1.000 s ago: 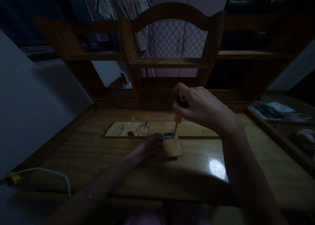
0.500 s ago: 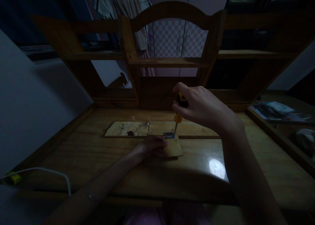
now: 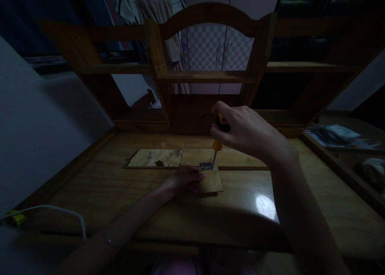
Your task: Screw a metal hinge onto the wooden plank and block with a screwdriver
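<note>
In my right hand (image 3: pixel 240 124) is a screwdriver (image 3: pixel 217 145) with a yellow and black handle, held nearly upright. Its tip meets the right end of a small metal hinge (image 3: pixel 206 166). The hinge lies along the far edge of a small wooden board (image 3: pixel 211 182). My left hand (image 3: pixel 188 177) grips that board at its left side, thumb on top. Beyond the hinge runs a long pale wooden strip (image 3: pixel 197 156) set in the desk top. A peeling, stained panel (image 3: pixel 156 157) forms its left part.
A wooden shelf unit (image 3: pixel 207 77) stands at the back of the desk (image 3: pixel 144 187). On the left, a white cable (image 3: pixel 60 208) curves over the front edge near a yellow object (image 3: pixel 16 218). Papers or packets (image 3: pixel 337 134) lie on a surface at the right.
Both hands hold almost the same positions. The screwdriver tip stays at the hinge, and the board has barely shifted.
</note>
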Action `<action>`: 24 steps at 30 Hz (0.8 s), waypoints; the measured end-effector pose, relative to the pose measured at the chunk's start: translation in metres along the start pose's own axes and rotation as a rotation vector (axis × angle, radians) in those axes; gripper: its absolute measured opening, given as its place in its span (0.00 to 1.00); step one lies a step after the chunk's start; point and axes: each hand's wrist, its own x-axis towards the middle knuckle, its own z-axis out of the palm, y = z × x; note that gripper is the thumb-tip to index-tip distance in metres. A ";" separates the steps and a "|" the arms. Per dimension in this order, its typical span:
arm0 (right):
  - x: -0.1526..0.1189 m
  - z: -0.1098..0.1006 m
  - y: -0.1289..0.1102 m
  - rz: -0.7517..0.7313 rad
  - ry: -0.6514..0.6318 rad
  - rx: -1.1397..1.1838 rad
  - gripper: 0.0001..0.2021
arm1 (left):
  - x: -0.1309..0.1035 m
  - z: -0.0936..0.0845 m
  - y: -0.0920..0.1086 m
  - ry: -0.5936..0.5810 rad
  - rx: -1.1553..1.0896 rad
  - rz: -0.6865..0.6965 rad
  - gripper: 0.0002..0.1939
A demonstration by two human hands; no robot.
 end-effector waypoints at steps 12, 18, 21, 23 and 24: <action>-0.001 0.000 0.000 -0.003 0.012 -0.045 0.16 | -0.003 0.002 0.001 -0.010 0.045 0.048 0.19; 0.000 0.002 0.001 0.017 0.049 -0.169 0.16 | -0.001 -0.001 -0.004 -0.013 0.032 0.060 0.20; -0.001 0.002 0.001 0.028 0.069 -0.221 0.16 | 0.001 -0.001 -0.007 0.002 0.005 0.066 0.20; -0.001 0.001 0.000 0.030 0.068 -0.209 0.16 | 0.001 0.000 -0.007 0.035 0.004 0.062 0.19; -0.002 0.000 0.000 0.030 0.058 -0.185 0.16 | 0.001 0.000 -0.006 0.048 0.011 0.055 0.18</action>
